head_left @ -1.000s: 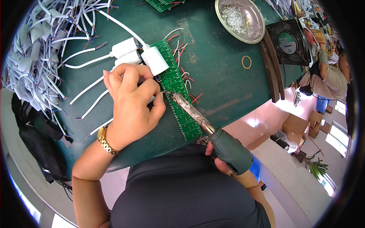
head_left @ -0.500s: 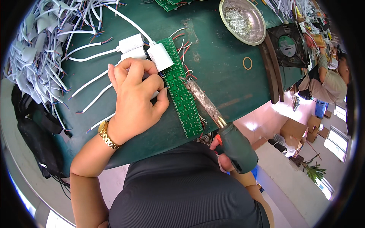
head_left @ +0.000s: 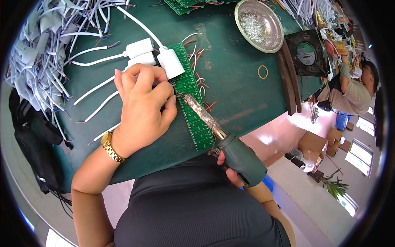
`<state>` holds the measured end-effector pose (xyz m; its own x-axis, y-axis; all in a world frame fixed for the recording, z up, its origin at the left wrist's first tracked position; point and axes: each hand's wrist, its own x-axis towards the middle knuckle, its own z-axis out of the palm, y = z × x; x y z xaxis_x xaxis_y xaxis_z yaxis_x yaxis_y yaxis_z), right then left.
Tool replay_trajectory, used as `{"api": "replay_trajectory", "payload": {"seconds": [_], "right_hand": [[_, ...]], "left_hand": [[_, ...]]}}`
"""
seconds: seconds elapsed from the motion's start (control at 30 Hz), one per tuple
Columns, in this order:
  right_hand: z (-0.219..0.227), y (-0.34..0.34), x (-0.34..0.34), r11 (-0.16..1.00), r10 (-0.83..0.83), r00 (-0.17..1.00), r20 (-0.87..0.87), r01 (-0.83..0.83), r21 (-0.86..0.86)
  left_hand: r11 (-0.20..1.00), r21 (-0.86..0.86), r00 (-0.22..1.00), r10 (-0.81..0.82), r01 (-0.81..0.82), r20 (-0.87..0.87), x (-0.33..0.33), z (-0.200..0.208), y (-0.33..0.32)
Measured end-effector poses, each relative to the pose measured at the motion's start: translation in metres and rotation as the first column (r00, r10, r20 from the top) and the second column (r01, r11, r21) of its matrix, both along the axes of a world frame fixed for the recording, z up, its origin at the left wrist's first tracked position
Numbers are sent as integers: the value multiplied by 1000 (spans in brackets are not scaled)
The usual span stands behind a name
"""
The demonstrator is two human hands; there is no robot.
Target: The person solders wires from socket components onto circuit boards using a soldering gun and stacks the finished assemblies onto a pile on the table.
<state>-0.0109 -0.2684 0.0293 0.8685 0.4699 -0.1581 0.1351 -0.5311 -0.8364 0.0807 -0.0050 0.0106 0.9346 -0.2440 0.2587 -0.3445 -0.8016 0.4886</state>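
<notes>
A long green circuit-board panel lies on the bench, with red and white wires sticking out along its right side. My left hand, fingers pinched, is at the panel's left edge; what its fingertips hold is hidden. My right hand grips the dark green handle of a soldering iron. The iron's tip meets the panel's left edge beside my left fingertips. Just beyond that hand, a white plastic housing with a cable rests across the panel. Two more white housings lie to its left, partly overlapping.
White cables with bared wire ends are heaped at the far left. A metal bowl with silvery bits stands far right, near a black fan and a rubber band. More green boards lie at the back. Another person sits at right.
The soldering iron has moved left, bringing its tip from the middle of the panel to its left edge by my left fingers. My left hand keeps its pinch at nearly the same place.
</notes>
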Motion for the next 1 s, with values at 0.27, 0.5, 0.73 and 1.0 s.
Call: {"api": "replay_trajectory", "payload": {"seconds": [0.27, 0.5, 0.73, 1.0], "right_hand": [[-8, -14, -9, 999, -2, 1000, -16, 2, -51], [5, 0, -13, 860, -248, 918, -309, 356, 366], [-7, -2, -23, 835, -230, 922, -313, 352, 423], [-3, -5, -9, 951, -98, 973, -208, 153, 270]], "left_hand": [[1000, -8, 1000, 20, -20, -8, 1, -3, -1], [1000, -4, 1000, 10, -10, -7, 0, -1, 2], [1000, 4, 1000, 14, -14, -20, 0, 0, 0], [1000, 6, 1000, 17, -17, -22, -1, 0, 1]]}}
